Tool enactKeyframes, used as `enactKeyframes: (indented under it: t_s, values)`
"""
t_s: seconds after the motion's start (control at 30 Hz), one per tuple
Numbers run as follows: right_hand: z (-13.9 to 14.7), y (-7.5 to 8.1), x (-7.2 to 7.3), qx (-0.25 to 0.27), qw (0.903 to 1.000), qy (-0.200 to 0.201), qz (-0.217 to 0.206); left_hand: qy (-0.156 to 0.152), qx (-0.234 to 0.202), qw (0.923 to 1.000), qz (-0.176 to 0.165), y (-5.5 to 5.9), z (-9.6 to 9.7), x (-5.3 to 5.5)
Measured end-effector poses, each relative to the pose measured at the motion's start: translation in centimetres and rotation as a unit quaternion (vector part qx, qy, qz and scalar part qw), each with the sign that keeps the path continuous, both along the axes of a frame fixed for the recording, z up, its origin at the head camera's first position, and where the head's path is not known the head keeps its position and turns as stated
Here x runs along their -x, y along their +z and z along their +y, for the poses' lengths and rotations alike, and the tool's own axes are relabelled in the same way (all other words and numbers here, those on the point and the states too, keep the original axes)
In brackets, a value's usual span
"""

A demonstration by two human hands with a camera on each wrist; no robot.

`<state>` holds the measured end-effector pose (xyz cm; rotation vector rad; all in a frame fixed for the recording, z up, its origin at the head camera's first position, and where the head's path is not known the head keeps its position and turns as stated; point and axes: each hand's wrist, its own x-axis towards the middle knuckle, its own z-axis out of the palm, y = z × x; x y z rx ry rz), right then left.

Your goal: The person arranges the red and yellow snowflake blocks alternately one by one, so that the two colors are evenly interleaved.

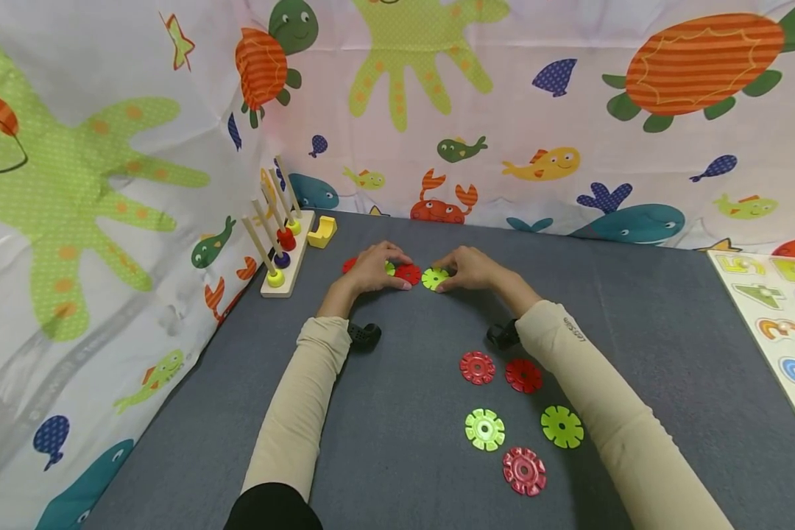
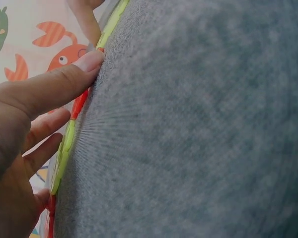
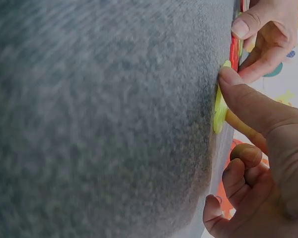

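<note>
A row of flat, notched plastic discs lies across the far part of the table. My left hand [image 1: 373, 269] arches over it, pinching a red notched disc [image 1: 407, 274] between thumb and fingers. Partly under that hand show a yellow-green disc [image 2: 64, 156] and another red disc [image 1: 349, 265]. My right hand [image 1: 472, 269] pinches a yellow-green notched disc [image 1: 435, 278] by its edges, thumb on the near side. In the right wrist view that disc's left-hand end is close to the red one; whether their notches interlock I cannot tell.
Several loose discs lie nearer, including a red disc [image 1: 477, 367] and a green disc [image 1: 562, 427] beside my right forearm. A wooden peg stand [image 1: 280, 283] and yellow block [image 1: 322, 232] stand back left. A puzzle board [image 1: 755, 324] lies at right. A printed curtain [image 1: 397, 162] hangs behind.
</note>
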<state>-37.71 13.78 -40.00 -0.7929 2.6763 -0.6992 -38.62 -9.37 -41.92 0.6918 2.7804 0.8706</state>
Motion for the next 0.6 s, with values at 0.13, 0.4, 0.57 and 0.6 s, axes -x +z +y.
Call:
enactKeyframes:
  t_s: [0.13, 0.4, 0.57, 0.6]
  values:
    - [0.2, 0.0, -0.2, 0.007, 1.0000, -0.002, 0.003, -0.001, 0.000, 1.0000, -0.006, 0.0, 0.0, 0.0]
    - [2.7, 0.5, -1.6, 0.012, 0.9998, -0.015, 0.008, -0.010, -0.011, 0.9999, 0.002, 0.6, 1.0, -0.2]
    - [4.1, 1.7, -3.3, 0.024, 0.9996, -0.005, 0.015, -0.039, -0.029, 0.9986, 0.018, 0.7, 2.2, 0.0]
    - [4.3, 2.1, -3.8, 0.027, 0.9994, -0.001, 0.020, -0.046, -0.028, 0.9984, 0.013, 0.7, 2.5, 0.1]
